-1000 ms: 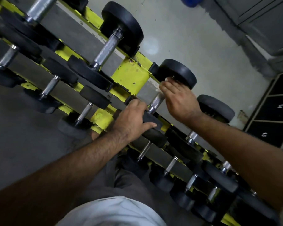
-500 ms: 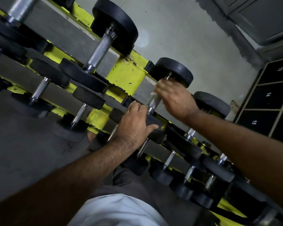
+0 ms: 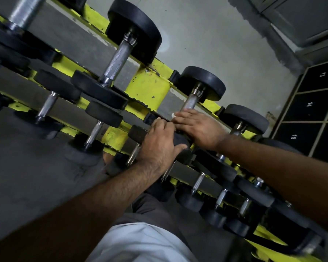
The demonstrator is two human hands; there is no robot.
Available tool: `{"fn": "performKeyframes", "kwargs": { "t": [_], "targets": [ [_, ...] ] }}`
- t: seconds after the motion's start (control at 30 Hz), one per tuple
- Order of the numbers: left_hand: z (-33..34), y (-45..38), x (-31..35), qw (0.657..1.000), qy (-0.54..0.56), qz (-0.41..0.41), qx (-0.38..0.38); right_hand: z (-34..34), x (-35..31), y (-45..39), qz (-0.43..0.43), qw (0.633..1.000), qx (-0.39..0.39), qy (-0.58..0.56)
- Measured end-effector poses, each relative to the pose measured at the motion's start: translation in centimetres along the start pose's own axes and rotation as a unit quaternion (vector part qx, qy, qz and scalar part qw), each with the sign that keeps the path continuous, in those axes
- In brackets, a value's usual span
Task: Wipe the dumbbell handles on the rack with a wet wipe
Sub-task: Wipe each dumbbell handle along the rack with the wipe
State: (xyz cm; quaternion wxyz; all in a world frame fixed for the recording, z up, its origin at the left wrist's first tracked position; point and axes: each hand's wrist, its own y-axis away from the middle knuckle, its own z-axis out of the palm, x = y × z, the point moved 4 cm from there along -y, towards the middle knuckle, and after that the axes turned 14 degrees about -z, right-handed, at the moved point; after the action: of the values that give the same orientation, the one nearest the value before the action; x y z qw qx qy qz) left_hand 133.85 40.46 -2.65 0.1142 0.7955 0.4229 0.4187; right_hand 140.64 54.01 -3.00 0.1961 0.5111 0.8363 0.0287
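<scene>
Two hands (image 3: 159,142), one rack (image 3: 148,89)

Your black rubber-ended dumbbell with a knurled steel handle (image 3: 190,103) lies tilted toward 1 o'clock on the yellow steel rack (image 3: 147,87); a scrap of white wet wipe (image 3: 173,115) shows at the handle's lower end.

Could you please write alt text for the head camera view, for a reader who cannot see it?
A person's right hand presses a white wet wipe around a steel dumbbell handle on a yellow rack, while the left hand grips the black weight head of a neighbouring dumbbell. Numbered lockers stand at right.
</scene>
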Motion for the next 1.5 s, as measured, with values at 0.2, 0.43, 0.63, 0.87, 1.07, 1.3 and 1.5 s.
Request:
{"fn": "performKeyframes", "kwargs": {
  "t": [0.2, 0.43, 0.63, 0.87, 1.07, 1.3, 1.5],
  "targets": [
    [0.1, -0.2, -0.4, 1.0, 0.009, 0.006, 0.001, -1.0, 2.0, 0.5, 0.137, 0.986, 0.066, 0.075],
    [0.0, -0.2, -0.4, 1.0, -0.002, 0.008, 0.004, -1.9, 3.8, 0.2, 0.172, 0.981, 0.031, 0.081],
    [0.1, -0.1, -0.4, 1.0, 0.0, 0.013, 0.003, -2.7, 3.3, -0.9, 0.183, 0.978, -0.005, 0.095],
    [0.6, -0.1, -1.2, 0.998, 0.042, 0.034, 0.008, -1.7, 3.0, 0.1, 0.129, 0.991, 0.013, 0.045],
    [1.0, 0.2, -1.5, 0.998, 0.06, 0.03, 0.013, -0.7, 1.6, -0.1, 0.118, 0.992, 0.024, 0.047],
    [1.3, 0.3, -1.8, 0.997, 0.057, 0.044, 0.023, 0.3, 0.7, -0.1, 0.099, 0.993, 0.053, 0.03],
    [2.0, 0.1, -2.6, 0.996, 0.023, 0.07, 0.047, -0.7, 1.6, -0.3, 0.139, 0.986, 0.079, 0.053]
  ]
}}
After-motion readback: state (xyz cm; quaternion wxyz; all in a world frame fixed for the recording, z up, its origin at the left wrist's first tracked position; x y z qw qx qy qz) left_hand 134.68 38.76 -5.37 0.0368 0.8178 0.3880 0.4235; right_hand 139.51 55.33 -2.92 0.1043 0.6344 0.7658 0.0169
